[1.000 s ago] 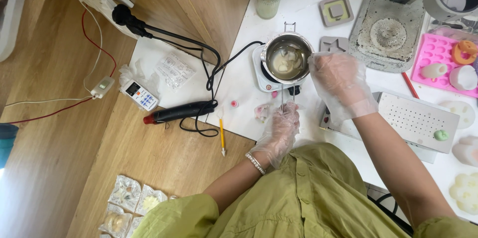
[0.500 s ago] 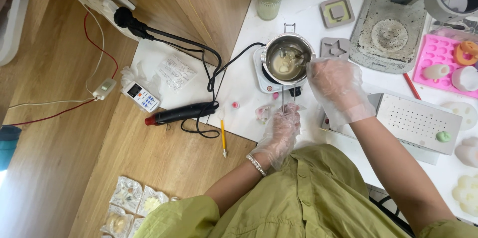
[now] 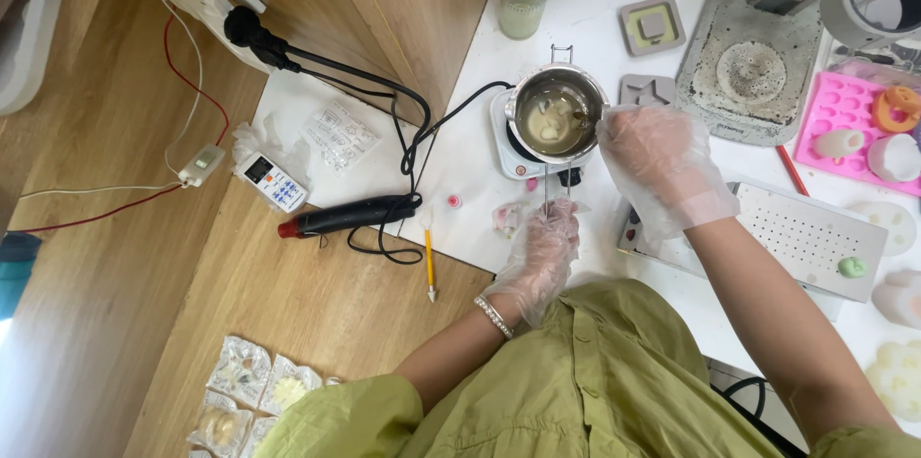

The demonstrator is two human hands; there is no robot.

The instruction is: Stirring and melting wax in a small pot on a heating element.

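1. Gripping the wire handle with my left hand, fingers pinched shut on it
2. Melting pot sits beyond that grip, on the small hotplate
3. Right hand curled at the pot rim; can't tell what it pinches

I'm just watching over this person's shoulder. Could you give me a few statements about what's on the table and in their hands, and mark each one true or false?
1. The left hand grips the wire handle of the small metal pot. True.
2. The pot stands on the pink mould tray. False: it sits on a small white hotplate.
3. Both hands wear clear plastic gloves. True.
4. The right hand rests on the black heat gun. False: it is at the pot's rim.
5. A yellow pencil lies near the table's edge. True.
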